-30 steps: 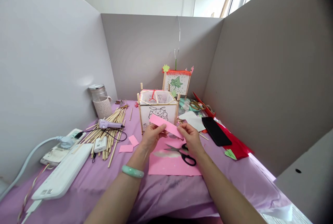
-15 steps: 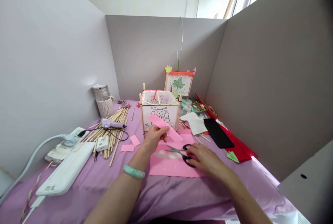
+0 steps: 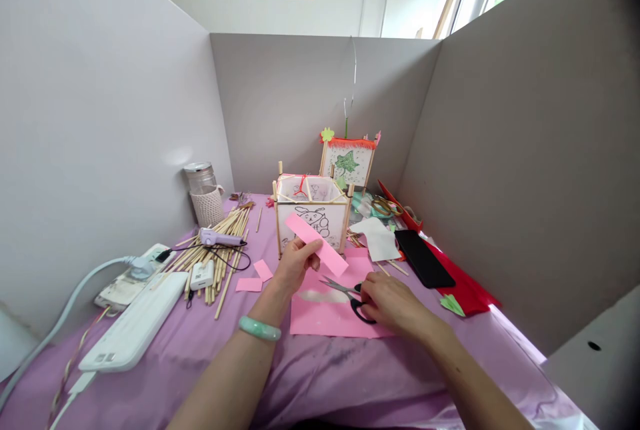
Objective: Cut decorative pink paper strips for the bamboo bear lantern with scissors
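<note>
A strip of pink paper [image 3: 316, 243] is pinched between the thumb and fingers of my left hand [image 3: 298, 263], tilted down to the right. It hangs in front of a white paper lantern [image 3: 313, 217] framed in sticks, with a rabbit-like drawing on its front. My right hand [image 3: 387, 297] has its fingers closed at the black handles of a pair of scissors [image 3: 345, 290], partly hiding them. The blades lie slightly apart and point left, over a pink sheet of paper [image 3: 320, 323]. Two small pink paper pieces [image 3: 249, 285] lie left of my left hand.
At left are a bundle of wooden sticks [image 3: 230, 227], a purple glue gun [image 3: 220, 238], a white power bank [image 3: 133, 323] and a jar [image 3: 204, 193]. A black phone [image 3: 424, 258] and red cloth [image 3: 475, 293] lie right. A second lantern [image 3: 347, 162] stands behind.
My right hand's fingers have closed further around the scissors' handles. My left hand keeps the pink strip, slightly turned. The whole view has shifted a little.
</note>
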Tool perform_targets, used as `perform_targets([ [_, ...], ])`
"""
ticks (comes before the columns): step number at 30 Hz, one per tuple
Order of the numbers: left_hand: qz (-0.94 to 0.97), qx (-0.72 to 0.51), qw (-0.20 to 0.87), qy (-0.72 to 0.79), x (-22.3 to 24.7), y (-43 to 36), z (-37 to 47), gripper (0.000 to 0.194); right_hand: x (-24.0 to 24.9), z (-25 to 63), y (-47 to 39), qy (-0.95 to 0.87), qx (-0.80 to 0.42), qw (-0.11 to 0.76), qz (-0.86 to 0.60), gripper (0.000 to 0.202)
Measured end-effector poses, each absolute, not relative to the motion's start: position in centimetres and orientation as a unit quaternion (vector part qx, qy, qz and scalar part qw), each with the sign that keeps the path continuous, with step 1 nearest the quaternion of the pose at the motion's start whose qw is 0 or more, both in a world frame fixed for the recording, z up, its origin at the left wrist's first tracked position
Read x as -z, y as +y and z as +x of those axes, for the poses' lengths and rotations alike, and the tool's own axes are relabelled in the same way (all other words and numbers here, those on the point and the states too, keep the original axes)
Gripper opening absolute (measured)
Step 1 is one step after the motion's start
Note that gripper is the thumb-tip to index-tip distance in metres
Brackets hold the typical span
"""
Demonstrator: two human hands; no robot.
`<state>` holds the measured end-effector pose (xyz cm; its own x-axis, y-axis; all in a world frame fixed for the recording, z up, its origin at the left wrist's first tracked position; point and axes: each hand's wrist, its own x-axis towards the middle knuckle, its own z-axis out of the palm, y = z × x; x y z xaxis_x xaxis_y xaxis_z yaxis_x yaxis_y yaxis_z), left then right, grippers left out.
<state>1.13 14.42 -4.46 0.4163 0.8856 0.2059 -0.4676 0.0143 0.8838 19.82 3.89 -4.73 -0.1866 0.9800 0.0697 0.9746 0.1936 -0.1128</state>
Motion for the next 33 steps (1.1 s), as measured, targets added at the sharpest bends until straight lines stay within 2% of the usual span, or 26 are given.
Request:
perform_targets([
  [2,0.498,-0.499,0.678,0.209,4.3,14.3,1.1,0.025,4.4,20.4,3.5,-0.773,-0.029,0.087,-0.627,0.007],
  [5,0.502,-0.498,0.676,0.208,4.2,14.1,1.1,0.024,3.9,21.6,2.7,-0.763,-0.084,0.176,-0.617,0.01],
  [8,0.512,-0.487,0.677,0.207,4.2,13.9,1.0,0.023,3.8,22.5,2.1,-0.729,-0.208,0.294,-0.582,0.012],
  [12,0.55,-0.463,0.665,0.203,4.2,13.5,1.1,0.022,4.1,22.1,2.3,-0.604,-0.386,0.506,-0.48,0.021],
  [14,0.571,-0.457,0.652,0.2,4.2,13.4,1.1,0.022,4.0,21.4,3.0,-0.542,-0.428,0.591,-0.417,0.029],
  [16,0.588,-0.448,0.642,0.201,4.2,13.3,1.2,0.023,4.0,20.6,3.9,-0.508,-0.45,0.634,-0.369,0.032],
  [19,0.595,-0.448,0.636,0.204,4.4,13.4,1.2,0.024,4.5,19.2,5.3,-0.5,-0.471,0.643,-0.34,0.04],
  [22,0.582,-0.468,0.635,0.199,4.6,13.7,1.2,0.024,5.6,17.9,5.9,-0.525,-0.487,0.596,-0.364,0.051],
  [26,0.579,-0.477,0.632,0.195,4.7,14.0,1.2,0.024,6.6,17.0,5.6,-0.556,-0.506,0.525,-0.399,0.04],
  [33,0.567,-0.463,0.655,0.186,4.6,14.0,1.0,0.023,7.1,17.2,5.5,-0.584,-0.509,0.502,-0.385,0.036],
])
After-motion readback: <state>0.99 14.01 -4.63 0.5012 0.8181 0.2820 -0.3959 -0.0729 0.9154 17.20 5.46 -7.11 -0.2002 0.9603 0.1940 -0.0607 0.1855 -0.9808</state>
